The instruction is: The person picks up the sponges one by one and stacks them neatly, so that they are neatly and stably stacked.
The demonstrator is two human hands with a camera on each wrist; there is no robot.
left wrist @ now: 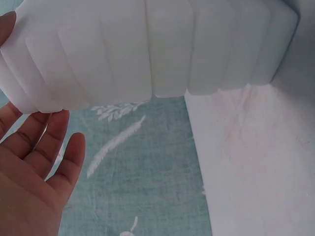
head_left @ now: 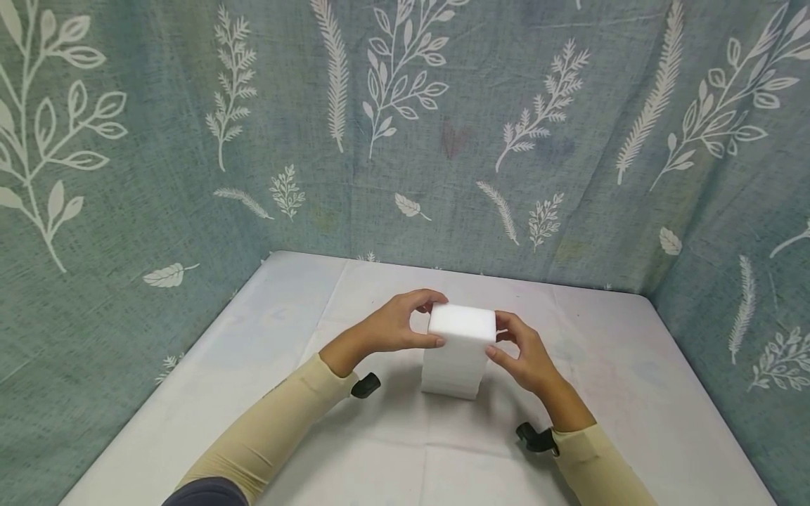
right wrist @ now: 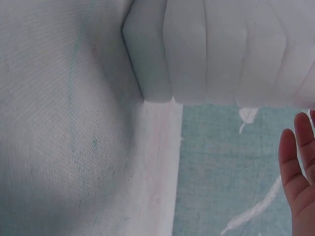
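Note:
A stack of white foam sponges [head_left: 451, 372] stands upright on the white-covered table. My left hand [head_left: 405, 325] is at the left of the top sponge [head_left: 463, 322], thumb on the near edge and fingers at the far edge. At the right, my right hand [head_left: 524, 351] holds the same sponge between thumb and fingers. The left wrist view shows the stacked sponges [left wrist: 170, 49] in slightly uneven layers, with the left fingertips [left wrist: 58, 118] at the upper ones. In the right wrist view, the right hand's fingers [right wrist: 290, 157] show beside the upper layers; its thumb is hidden there.
A white cloth [head_left: 354, 450] with faint creases covers the table. Green-blue fabric with white leaf prints [head_left: 405, 176] hangs behind the table and along both sides. Dark camera mounts [head_left: 365, 385] stick out from both wrists, close to the tabletop in the head view.

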